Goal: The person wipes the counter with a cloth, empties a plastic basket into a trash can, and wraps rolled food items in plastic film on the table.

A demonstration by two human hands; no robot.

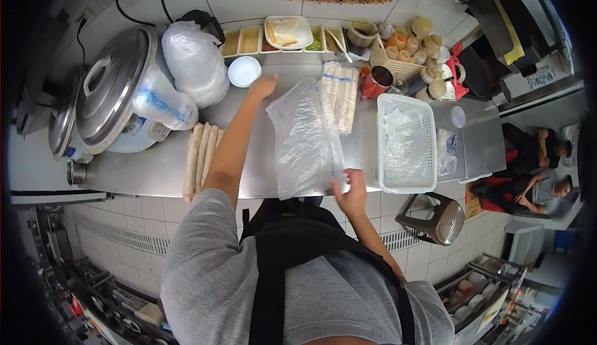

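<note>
A clear plastic bag [303,140] lies spread on the steel counter in front of the person. My left hand [264,86] reaches over the counter beside a white bowl [244,71], above the bag's upper left corner; its fingers look apart, with nothing visible in them. My right hand [352,193] is at the bag's lower right edge by the counter's front, thumb and fingers apart. Wrapped pale rolls [345,96] lie just right of the bag. More long rolls [203,155] sit left of my left forearm.
A white basket [380,143] holding clear plastic stands at right. Lidded steel pots [115,90] and a stuffed plastic bag [194,65] are at left. Behind are food trays, a plate with bread [305,33], bottles and a red mug [375,84]. Two people sit far right.
</note>
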